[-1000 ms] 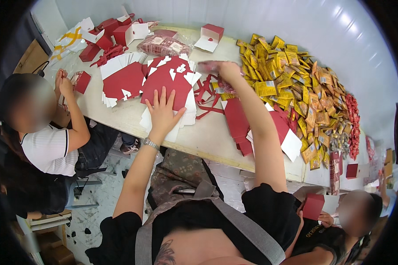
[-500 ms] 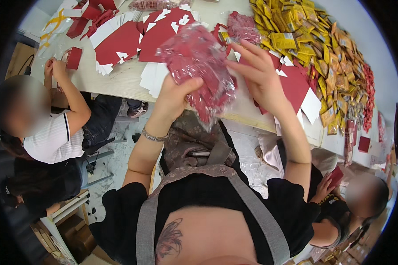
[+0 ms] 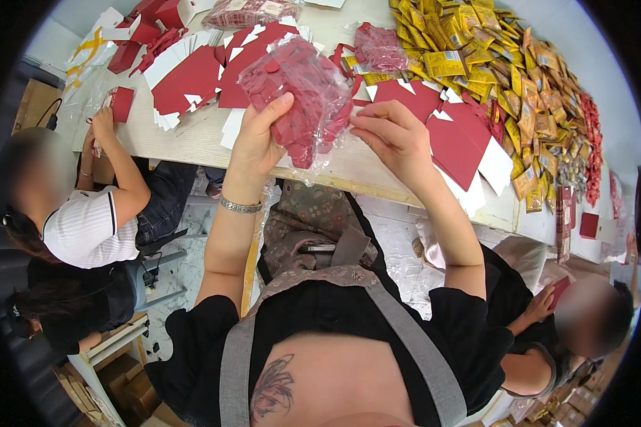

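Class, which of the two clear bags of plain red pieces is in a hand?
The near bag, gripped by the left hand; the far bag lies beside the yellow packets, untouched.

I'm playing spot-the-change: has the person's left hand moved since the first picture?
Yes. Judged against the table, the left hand has come off the red card stack toward the near edge, and holds a clear bag of red pieces.

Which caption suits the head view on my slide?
Left hand holds a clear bag of red pieces, right hand beside it.
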`<move>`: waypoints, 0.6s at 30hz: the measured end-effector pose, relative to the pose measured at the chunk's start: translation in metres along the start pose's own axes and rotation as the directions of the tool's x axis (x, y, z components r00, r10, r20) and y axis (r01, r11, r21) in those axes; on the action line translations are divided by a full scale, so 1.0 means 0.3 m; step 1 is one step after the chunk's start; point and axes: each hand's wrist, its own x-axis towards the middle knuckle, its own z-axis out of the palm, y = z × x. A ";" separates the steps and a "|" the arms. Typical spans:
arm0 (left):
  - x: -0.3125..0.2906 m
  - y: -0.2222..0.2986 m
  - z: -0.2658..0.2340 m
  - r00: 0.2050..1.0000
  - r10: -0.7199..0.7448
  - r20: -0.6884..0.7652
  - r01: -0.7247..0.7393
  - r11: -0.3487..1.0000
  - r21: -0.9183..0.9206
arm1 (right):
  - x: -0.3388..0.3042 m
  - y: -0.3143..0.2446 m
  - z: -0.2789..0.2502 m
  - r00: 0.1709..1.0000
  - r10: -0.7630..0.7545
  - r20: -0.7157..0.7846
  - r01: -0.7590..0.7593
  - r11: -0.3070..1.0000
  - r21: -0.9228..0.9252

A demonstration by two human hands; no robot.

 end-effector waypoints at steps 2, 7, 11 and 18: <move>-0.005 -0.014 0.006 0.999 0.027 -0.021 -0.027 1.000 0.002 | -0.013 0.004 0.007 0.998 0.048 -0.030 -0.047 0.998 0.028; 0.000 -0.024 -0.034 0.977 0.212 -0.012 -0.197 0.924 0.327 | -0.039 0.074 0.035 0.816 0.574 -0.070 -0.486 0.746 0.455; 0.013 -0.044 -0.041 0.919 0.394 -0.015 -0.327 0.782 0.531 | 0.016 0.041 0.072 0.822 0.490 -0.290 -0.352 0.837 0.419; -0.009 -0.030 -0.028 0.930 0.365 -0.042 -0.309 0.837 0.451 | 0.056 0.015 0.053 0.887 0.462 -0.014 -0.454 0.877 0.158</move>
